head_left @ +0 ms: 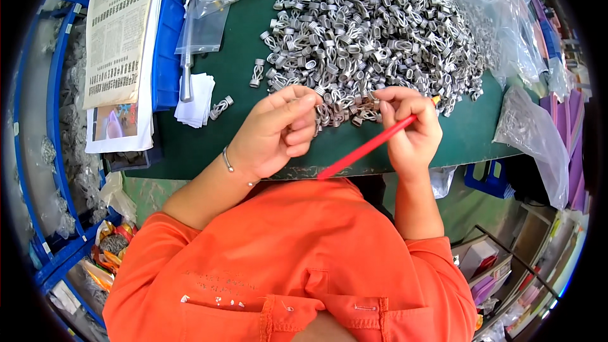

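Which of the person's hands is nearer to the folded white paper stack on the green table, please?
Left. The left hand works at the near edge of the metal parts pile, just right of the white paper stack. The right hand, holding a red pencil, lies farther right.

Metal pieces (373,25): the far side of the heap is running off the picture's far edge.
Left hand (275,133): its curled fingers are hiding whatever they are pinching.
Red stick (370,144): the right hand (411,130) is covering its far end.
Clear bags (532,133): their contents are blurring at the right rim.
Newspaper (117,31): its far edge is being cut off.
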Action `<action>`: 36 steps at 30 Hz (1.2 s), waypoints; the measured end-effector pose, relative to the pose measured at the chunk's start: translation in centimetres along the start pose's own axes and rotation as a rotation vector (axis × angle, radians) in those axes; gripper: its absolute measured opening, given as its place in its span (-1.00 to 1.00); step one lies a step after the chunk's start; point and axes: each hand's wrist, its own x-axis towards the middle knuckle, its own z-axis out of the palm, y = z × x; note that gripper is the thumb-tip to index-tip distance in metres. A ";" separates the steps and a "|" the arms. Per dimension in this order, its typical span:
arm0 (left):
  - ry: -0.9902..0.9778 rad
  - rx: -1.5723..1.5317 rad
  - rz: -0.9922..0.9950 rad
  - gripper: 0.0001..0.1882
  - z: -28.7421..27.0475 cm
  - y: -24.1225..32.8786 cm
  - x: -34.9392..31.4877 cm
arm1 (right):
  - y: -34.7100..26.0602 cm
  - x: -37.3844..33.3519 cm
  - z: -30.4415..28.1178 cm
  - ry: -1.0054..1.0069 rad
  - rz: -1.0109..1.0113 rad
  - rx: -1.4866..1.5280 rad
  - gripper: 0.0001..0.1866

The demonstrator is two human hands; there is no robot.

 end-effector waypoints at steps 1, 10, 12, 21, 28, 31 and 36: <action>-0.001 0.000 0.001 -0.86 -0.1 0.0 0.0 | 0.5 0.1 -0.2 0.008 0.033 -0.051 -0.76; 0.255 0.674 0.314 -0.86 1.1 -0.7 -0.2 | 0.4 0.6 2.1 -0.121 -0.087 -0.186 -0.77; 0.210 0.889 0.441 -0.73 -0.4 -1.3 0.2 | -0.2 0.6 1.5 -0.071 0.187 0.241 -0.76; 0.143 0.951 0.522 -0.74 -0.7 -1.8 0.3 | -0.8 -0.5 1.9 -0.083 0.628 0.865 -0.81; 0.039 1.198 0.810 -0.76 0.8 -0.9 -0.2 | 0.6 -1.8 2.7 -0.142 0.466 0.878 -0.79; 0.010 1.210 0.829 -0.75 0.8 -0.7 -0.4 | 0.3 -1.9 2.6 -0.120 0.330 0.648 -0.73; 0.100 0.948 0.599 -0.75 0.0 -1.5 -0.1 | -0.1 -1.8 2.7 0.032 -0.064 0.339 -0.59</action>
